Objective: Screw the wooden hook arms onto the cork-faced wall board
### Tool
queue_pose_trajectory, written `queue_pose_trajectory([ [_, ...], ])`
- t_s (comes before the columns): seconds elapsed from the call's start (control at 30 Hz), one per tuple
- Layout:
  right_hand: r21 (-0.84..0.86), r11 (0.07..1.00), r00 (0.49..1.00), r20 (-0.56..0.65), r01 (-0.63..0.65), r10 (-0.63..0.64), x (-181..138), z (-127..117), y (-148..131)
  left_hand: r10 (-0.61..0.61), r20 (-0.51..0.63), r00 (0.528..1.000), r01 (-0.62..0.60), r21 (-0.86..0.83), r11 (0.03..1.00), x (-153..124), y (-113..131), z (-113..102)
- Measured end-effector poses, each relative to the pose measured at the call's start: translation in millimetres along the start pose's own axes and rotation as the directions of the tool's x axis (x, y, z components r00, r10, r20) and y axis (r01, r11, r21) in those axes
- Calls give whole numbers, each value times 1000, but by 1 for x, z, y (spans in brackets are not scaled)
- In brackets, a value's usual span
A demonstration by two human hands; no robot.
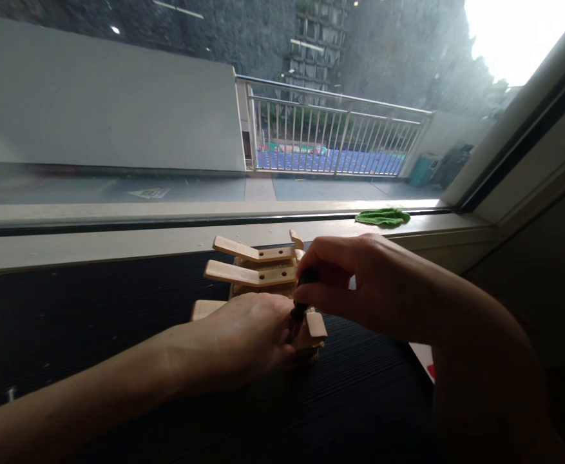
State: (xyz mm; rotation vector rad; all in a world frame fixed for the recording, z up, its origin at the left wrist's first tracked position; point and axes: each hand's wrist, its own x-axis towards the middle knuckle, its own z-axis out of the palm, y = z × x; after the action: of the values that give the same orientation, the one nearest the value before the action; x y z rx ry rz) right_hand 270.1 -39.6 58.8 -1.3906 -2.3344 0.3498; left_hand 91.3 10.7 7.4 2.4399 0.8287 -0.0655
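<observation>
While the right hand [359, 274] pinches a black-handled tool [307, 280] between thumb and curled fingers, its grip narrow and closed around the handle, the left hand [250, 328] lies palm down across the nearest part of a pale wooden rack [275, 275]; the left fingers are mostly hidden, so one cannot tell how tightly they hold, though their tips lie close beside the lower end of the tool. The tool points downward, tilted a little, to the right end of the rack; its tip is too dark and covered to make out.

The rack sits on a black table [93, 309] near the window sill [93, 243], in front of the person; two of its bent strips show plainly, each with two dark holes and a left end slanting outward, while another is largely covered by the left hand, with only its ends visible.

A green cloth [383, 217] lies crumpled on the sill, beyond the right hand; a small, pale, blurred object [11, 393] rests on the table at far left; outside the glass stand a metal railing [337, 138] and a plain light wall [108, 103].
</observation>
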Motion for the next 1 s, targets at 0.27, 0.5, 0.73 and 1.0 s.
queue_pose_trajectory([
  [0.27,2,1000,1000,-22,-19,19,1,2,-2,5,-18,1000,-5,12,1000,1,-2,4],
  [0.5,77,997,999,42,11,-14,-3,-1,1,13,-22,1000,-13,-25,1000,1,2,0],
  [0.73,24,1000,1000,1,-10,10,2,1,0,-4,-13,1000,4,9,1000,1,0,3],
  [1.0,31,999,999,19,-30,29,1,1,-1,35,-15,999,-36,-35,999,0,1,1],
])
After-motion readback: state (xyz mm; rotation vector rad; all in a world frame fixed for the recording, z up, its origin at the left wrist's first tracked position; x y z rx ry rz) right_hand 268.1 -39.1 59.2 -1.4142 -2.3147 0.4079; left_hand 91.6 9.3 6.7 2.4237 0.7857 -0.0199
